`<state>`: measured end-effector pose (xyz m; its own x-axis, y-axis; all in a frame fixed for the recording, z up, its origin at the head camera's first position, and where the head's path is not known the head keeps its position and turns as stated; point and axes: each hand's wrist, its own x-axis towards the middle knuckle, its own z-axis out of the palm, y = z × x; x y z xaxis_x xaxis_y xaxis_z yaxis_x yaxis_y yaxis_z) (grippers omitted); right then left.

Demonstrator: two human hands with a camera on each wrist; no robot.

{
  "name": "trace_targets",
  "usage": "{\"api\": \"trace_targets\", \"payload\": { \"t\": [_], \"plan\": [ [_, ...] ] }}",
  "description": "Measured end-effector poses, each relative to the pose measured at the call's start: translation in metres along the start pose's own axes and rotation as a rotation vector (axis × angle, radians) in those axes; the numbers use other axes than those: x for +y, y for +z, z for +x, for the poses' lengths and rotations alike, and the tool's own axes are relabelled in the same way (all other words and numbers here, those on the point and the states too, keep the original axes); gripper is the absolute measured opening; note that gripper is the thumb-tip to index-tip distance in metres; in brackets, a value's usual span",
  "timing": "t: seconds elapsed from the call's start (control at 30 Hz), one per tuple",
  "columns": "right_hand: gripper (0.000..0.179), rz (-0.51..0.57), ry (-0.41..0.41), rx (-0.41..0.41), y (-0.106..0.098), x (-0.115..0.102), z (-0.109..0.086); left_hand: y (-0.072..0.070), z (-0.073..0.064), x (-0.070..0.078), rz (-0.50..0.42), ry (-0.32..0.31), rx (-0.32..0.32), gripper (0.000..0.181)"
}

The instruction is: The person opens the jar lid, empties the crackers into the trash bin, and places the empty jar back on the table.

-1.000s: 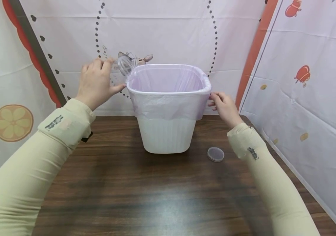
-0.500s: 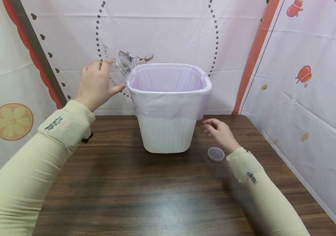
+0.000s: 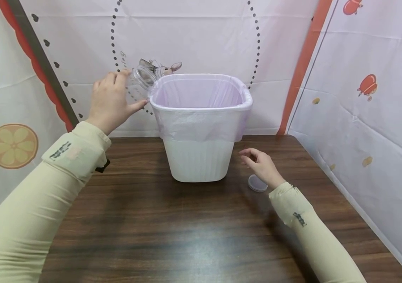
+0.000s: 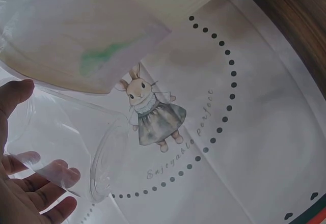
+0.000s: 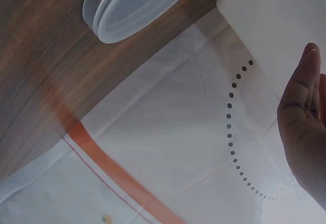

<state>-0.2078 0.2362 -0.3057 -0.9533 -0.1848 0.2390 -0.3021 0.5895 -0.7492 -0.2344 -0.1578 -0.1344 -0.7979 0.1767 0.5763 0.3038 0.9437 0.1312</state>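
In the head view my left hand [image 3: 108, 100] grips a clear plastic jar [image 3: 141, 81] at the upper left of a white trash can [image 3: 201, 157]. The jar is tilted, its mouth towards the can's rim. A thin lilac trash bag [image 3: 204, 125] lines the can and folds down over its outside. The left wrist view shows the jar [image 4: 71, 137] between thumb and fingers, beside the can's wall. My right hand [image 3: 261, 167] hovers right of the can with fingers loosely bent and nothing in them. Partly behind that hand, a round clear lid [image 3: 255, 184] lies on the table.
The can stands towards the back of a dark wood-grain table [image 3: 187, 232]. Printed white cloth [image 3: 201, 43] hangs behind and on both sides. In the right wrist view the lid [image 5: 132, 10] sits near the table's far edge.
My right hand has come down from the can's right rim to near the lid, slightly above the table. My left hand still holds the jar in about the same place.
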Motion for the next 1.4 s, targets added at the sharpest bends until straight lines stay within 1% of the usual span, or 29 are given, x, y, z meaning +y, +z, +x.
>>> {"api": "trace_targets", "payload": {
  "t": [0.2, 0.43, 0.53, 0.7, 0.83, 1.07, 1.23, 1.4],
  "plan": [
    [0.029, -0.032, -0.012, -0.003, 0.004, 0.000, -0.005, 0.001, -0.002, -0.001, -0.023, -0.013, 0.012, 0.081],
    [0.027, -0.042, -0.025, -0.014, 0.013, 0.004, -0.012, 0.007, -0.005, -0.003, -0.074, -0.042, 0.030, 0.081],
    [0.026, -0.038, -0.029, -0.012, 0.017, 0.006, -0.015, 0.009, -0.005, -0.004, -0.096, -0.064, 0.016, 0.082],
    [0.025, -0.035, -0.031, -0.013, 0.022, 0.011, -0.018, 0.012, -0.007, -0.005, -0.134, -0.103, -0.025, 0.085],
    [0.023, -0.019, -0.035, -0.016, 0.025, 0.014, -0.017, 0.015, -0.011, -0.009, -0.184, -0.132, -0.036, 0.084],
    [0.025, -0.015, -0.058, 0.000, 0.023, 0.014, -0.015, 0.022, -0.018, -0.015, -0.262, -0.178, -0.023, 0.084],
    [0.026, -0.014, -0.061, 0.003, 0.024, 0.014, -0.014, 0.029, -0.023, -0.017, -0.331, -0.192, -0.006, 0.086],
    [0.026, -0.016, -0.061, 0.010, 0.024, 0.016, -0.015, 0.035, -0.027, -0.015, -0.393, -0.202, -0.001, 0.084]
  ]
}}
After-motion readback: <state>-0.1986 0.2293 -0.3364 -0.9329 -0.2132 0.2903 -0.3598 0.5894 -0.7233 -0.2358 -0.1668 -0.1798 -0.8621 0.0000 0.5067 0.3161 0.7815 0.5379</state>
